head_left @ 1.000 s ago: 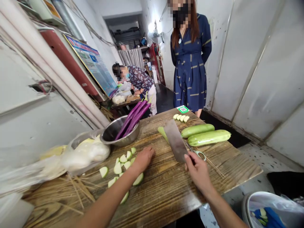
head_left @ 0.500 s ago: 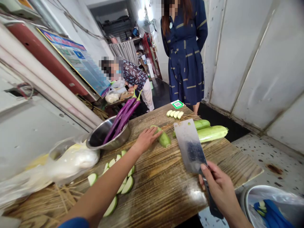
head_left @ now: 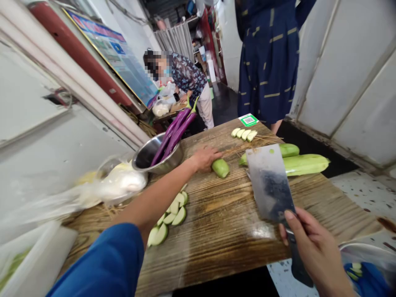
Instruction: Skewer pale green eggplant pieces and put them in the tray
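Note:
My left hand [head_left: 206, 159] is closed around one end of a short zucchini piece [head_left: 220, 168], whose other end sticks out to the right; part of it lies hidden under the fingers. In my right hand [head_left: 315, 247] is the black handle of a cleaver [head_left: 269, 185], its broad blade pointing away from me above the board. Behind the blade lie two whole zucchinis [head_left: 307, 164], partly covered by it. Cut zucchini chunks [head_left: 178, 215] are strewn beneath and beside my left forearm. Farther back sits a row of zucchini slices [head_left: 244, 134] with thin sticks beside it.
A steel bowl [head_left: 140, 159] holding purple eggplants [head_left: 175, 134] stands at the wooden table's [head_left: 216, 231] left edge, near a plastic bag [head_left: 123, 179]. A white box [head_left: 46, 251] is front left, a lined bin [head_left: 371, 251] lower right. Two people stand beyond the table.
My left hand has gone from the bare board to the zucchini piece and closed on it. The cleaver has moved right and toward me. My view has tilted down.

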The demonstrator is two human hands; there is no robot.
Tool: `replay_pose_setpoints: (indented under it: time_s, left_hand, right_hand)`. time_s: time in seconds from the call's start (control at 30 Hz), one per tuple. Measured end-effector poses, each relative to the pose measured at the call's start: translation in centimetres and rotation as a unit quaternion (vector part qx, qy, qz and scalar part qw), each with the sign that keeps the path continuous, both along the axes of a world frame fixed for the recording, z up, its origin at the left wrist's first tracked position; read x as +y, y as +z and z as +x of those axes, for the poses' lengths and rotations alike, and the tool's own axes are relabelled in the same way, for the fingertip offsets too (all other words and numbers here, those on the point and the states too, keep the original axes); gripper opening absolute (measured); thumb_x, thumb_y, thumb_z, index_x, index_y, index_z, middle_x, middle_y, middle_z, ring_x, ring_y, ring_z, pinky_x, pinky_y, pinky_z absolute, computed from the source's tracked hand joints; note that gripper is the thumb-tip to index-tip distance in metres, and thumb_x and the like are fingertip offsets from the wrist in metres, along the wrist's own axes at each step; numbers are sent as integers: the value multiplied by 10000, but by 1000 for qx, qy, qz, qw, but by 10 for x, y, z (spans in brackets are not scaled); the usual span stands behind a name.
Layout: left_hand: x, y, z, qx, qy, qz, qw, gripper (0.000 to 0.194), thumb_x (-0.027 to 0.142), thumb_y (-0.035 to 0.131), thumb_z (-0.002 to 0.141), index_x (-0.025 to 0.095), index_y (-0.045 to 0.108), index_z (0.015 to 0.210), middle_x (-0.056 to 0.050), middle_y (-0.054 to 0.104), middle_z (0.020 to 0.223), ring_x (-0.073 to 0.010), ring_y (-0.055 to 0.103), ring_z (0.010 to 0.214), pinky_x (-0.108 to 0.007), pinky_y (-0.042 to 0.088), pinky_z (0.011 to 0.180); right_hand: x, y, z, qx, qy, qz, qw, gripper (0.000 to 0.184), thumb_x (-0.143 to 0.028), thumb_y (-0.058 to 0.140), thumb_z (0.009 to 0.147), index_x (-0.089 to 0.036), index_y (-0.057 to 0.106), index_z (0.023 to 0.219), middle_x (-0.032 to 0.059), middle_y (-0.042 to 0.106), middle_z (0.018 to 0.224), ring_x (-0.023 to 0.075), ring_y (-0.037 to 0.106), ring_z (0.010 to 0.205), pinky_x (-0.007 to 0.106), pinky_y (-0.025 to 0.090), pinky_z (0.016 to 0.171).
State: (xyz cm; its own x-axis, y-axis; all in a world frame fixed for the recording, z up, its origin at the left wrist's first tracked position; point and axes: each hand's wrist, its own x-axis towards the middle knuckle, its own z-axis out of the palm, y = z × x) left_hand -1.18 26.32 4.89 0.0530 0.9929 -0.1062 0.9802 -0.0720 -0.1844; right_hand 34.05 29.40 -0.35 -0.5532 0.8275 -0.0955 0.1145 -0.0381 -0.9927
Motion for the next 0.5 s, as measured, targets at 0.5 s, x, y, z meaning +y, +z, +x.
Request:
replay_pose_setpoints:
  time_s: [0.5]
  left_hand:
    - [-45,34,-8,-109,36,56,992,723,300,659,589,148,403,1248,-98,511,1147,-245,484,1044,-342,357,910]
  right_hand:
    - [-24,23,-12,-76,93,133,984,411,-435,484,829,-193,529,1158,11,611,688,163,588,624,248,485,543]
